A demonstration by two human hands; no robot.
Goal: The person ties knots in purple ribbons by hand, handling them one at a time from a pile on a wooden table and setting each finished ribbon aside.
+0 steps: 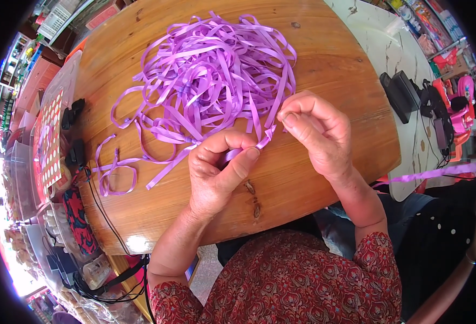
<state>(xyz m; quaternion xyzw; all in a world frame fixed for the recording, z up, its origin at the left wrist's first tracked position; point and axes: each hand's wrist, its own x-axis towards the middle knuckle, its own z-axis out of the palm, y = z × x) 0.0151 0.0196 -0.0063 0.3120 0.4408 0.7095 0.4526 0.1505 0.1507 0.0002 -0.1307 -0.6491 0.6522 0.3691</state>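
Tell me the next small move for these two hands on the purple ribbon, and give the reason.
Probably draw the right hand away from the left hand to tighten the short stretch of flat purple plastic ribbon pinched between them. That stretch looks folded and slack, and its long end runs back into the loose tangled ribbon pile on the round wooden table.

Both hands' (216, 170) (316, 132) grip on purple ribbon (265, 137) beside tangled heap (211, 75), wooden table (329, 59).

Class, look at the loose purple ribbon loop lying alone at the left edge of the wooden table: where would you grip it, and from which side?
Probably pinch the loose ribbon loop at its free end nearest the table edge, coming from above on the left. It lies flat and apart from the tangled ribbon pile, so nothing should snag.
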